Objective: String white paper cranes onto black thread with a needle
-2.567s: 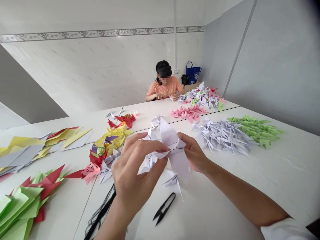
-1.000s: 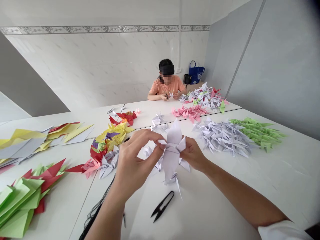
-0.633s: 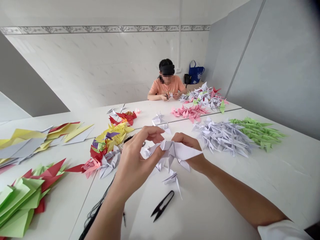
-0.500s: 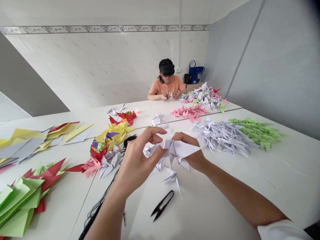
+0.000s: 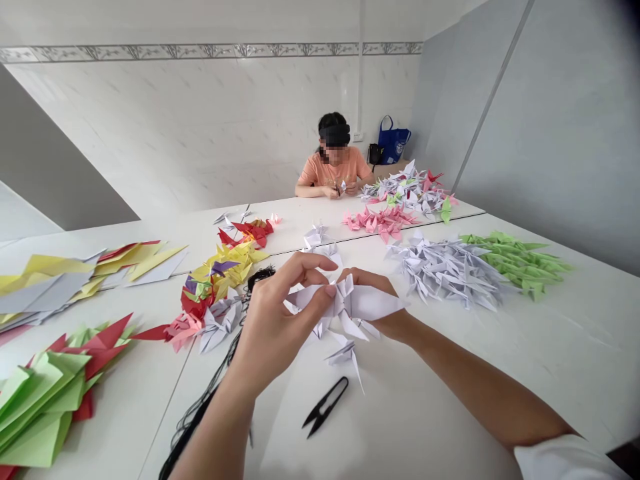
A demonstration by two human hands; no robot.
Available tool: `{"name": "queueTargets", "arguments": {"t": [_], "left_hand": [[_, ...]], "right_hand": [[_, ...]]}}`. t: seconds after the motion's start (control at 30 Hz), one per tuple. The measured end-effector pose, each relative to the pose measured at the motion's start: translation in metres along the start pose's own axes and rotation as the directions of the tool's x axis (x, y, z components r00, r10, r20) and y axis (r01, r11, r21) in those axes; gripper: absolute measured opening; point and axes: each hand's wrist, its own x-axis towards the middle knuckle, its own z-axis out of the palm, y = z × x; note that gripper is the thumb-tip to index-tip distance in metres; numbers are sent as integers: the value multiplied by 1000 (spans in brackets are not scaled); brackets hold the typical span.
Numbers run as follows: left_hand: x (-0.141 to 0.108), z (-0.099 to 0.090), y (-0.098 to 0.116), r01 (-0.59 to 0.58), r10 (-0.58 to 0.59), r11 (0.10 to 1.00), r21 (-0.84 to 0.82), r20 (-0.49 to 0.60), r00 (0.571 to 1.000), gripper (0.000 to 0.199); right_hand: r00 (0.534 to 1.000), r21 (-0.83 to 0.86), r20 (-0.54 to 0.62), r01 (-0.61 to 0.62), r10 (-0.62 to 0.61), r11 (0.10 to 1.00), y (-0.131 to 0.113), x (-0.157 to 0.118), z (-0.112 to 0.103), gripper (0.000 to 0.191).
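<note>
Held up above the table between both hands is a white paper crane (image 5: 375, 303), its wings spread to left and right. My left hand (image 5: 280, 313) pinches it near its middle with thumb and fingers. Behind the right wing, my right hand (image 5: 380, 300) is closed on the same crane from the far side; most of its fingers are hidden. More white cranes lie below, one of them a loose folded crane (image 5: 343, 353) on the tabletop. Black thread snips (image 5: 325, 407) rest in front of it.
Black cords (image 5: 200, 413) lie left of my left forearm. Piles of white cranes (image 5: 445, 273) and green cranes (image 5: 520, 260) are at right, yellow cranes (image 5: 230, 263) at left. Green folded paper (image 5: 45, 400) sits near left. Across the table, a person (image 5: 335, 163) handles a small white piece.
The white crane has turned a little in my hands, so its centre and upright points show more. My hands stay almost in place. The view has shifted slightly.
</note>
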Motion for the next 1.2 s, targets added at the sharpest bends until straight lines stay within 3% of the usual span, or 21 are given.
{"name": "queueTargets", "arguments": {"t": [0.63,1.2], "left_hand": [[-4,-1,4,-20,20,999,43,-11,1000,20],[-7,-3,11,-14,13,998,63,13,1000,21]], "right_hand": [[995,215,75,54,-71,975,1,0,1,9],[995,218,41,84,-96,972,-5,3,1,8]]}}
